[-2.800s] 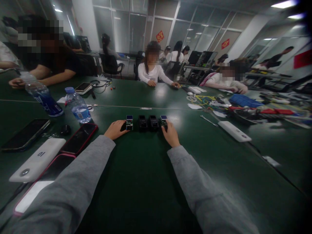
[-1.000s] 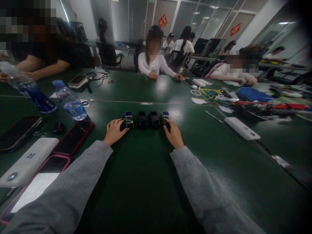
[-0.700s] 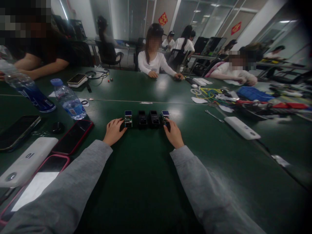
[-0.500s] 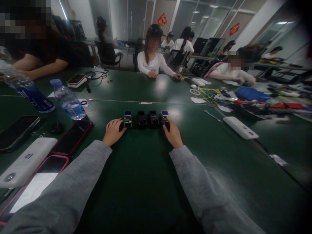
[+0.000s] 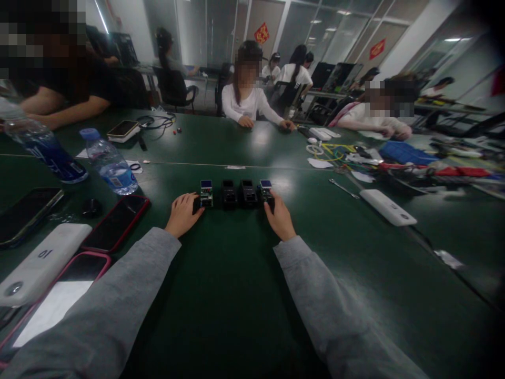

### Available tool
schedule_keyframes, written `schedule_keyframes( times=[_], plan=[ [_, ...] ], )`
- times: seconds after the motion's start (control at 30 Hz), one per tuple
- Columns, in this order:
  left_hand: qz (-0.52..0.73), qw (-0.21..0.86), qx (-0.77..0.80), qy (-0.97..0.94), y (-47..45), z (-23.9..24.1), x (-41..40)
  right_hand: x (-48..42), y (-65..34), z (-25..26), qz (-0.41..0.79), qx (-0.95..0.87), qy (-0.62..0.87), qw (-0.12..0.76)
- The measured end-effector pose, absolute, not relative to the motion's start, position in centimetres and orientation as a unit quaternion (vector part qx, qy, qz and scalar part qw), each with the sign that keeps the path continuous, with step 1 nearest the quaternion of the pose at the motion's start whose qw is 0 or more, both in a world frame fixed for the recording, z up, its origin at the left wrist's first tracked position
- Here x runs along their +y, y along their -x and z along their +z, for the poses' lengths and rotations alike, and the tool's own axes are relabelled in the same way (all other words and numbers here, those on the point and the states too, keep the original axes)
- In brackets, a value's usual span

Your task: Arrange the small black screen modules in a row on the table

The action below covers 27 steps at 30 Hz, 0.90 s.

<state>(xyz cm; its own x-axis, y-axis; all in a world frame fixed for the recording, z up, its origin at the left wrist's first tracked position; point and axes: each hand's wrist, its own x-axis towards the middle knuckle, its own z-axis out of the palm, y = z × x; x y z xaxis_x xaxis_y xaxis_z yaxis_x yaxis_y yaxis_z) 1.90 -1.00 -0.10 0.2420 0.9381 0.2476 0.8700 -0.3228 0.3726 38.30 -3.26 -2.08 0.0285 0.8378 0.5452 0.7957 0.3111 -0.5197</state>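
Note:
Four-part row on the table: a small circuit board [image 5: 206, 193] with a little screen stands at its left end, a black device casing [image 5: 229, 193] and another black casing [image 5: 247, 193] lie in the middle, and a second circuit board [image 5: 265, 189] is at the right end. My left hand [image 5: 182, 215] rests beside the left board, thumb and fingers closed around a small black piece [image 5: 196, 204] mostly hidden by them. On the other side, my right hand [image 5: 281, 215] closes around a similar black piece [image 5: 271, 202], overlapping the right board's edge.
Bottles [image 5: 114, 171], phones [image 5: 117, 223] and a white power bank [image 5: 43, 263] lie on the left. To the right are a wrench [image 5: 343, 188], another white power bank [image 5: 387, 207], a blue tray [image 5: 408, 152] and tangled cables. A person [image 5: 246, 102] sits across the table.
Both hands and the row of parts keep their places. Only a very slight shift of the whole view shows.

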Motion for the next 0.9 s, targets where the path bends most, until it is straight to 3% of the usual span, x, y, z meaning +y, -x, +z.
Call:
schedule_keyframes(
  times=[0.47,0.9],
  plan=[
    [0.213,0.075,0.569,-0.791,-1.66,-0.60,-0.68,-3.48,-38.02,-1.37,0.005,-0.713,0.611,0.345],
    [0.202,0.066,0.570,-0.794,-1.79,-0.37,-0.75,-3.35,-37.96,-1.35,-0.004,-0.719,0.599,0.353]
  ],
)
